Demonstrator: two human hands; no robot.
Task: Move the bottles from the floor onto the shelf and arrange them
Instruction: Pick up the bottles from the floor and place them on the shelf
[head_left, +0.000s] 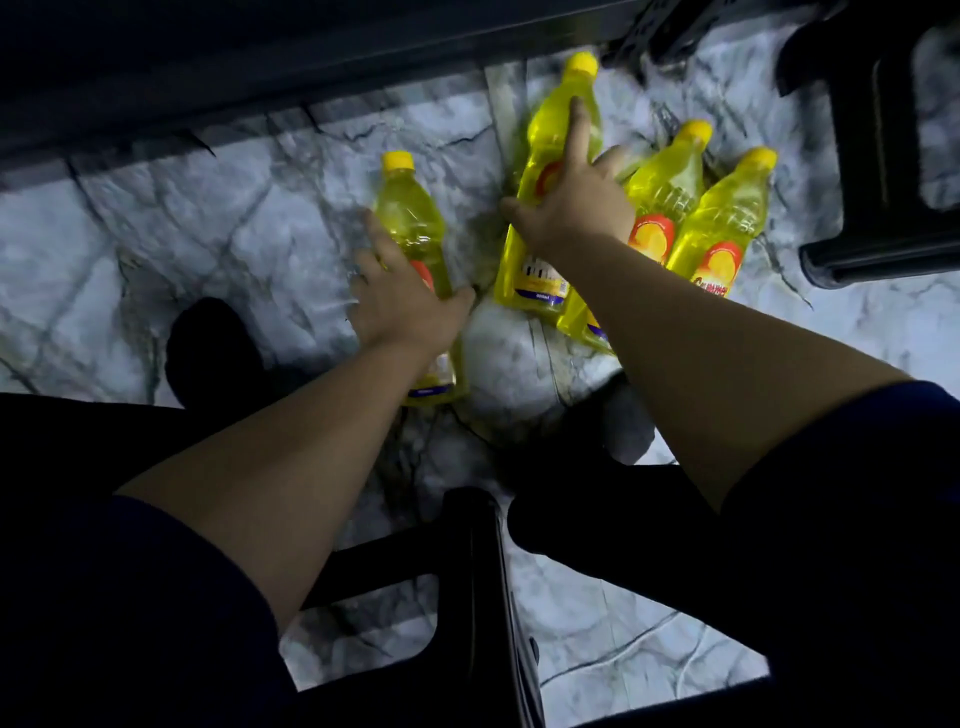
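Note:
Several yellow bottles with yellow caps stand on the marbled floor (156, 249). One bottle (410, 218) stands apart on the left; my left hand (405, 306) grips its middle, fingers on its left side and thumb on its right. A cluster of three stands to the right. My right hand (571, 202) lies over the tallest bottle (550, 130) with spread fingers, the index finger straight along its neck. Two more bottles (670, 182) (727, 223) stand just right of that hand. The dark shelf edge (260, 78) runs across the top.
A black plastic stool (883, 156) stands at the right, close to the bottle cluster. Another black stool (467, 545) sits under me between my dark-clothed legs. A dark shoe (213, 348) rests on the floor left of my left arm.

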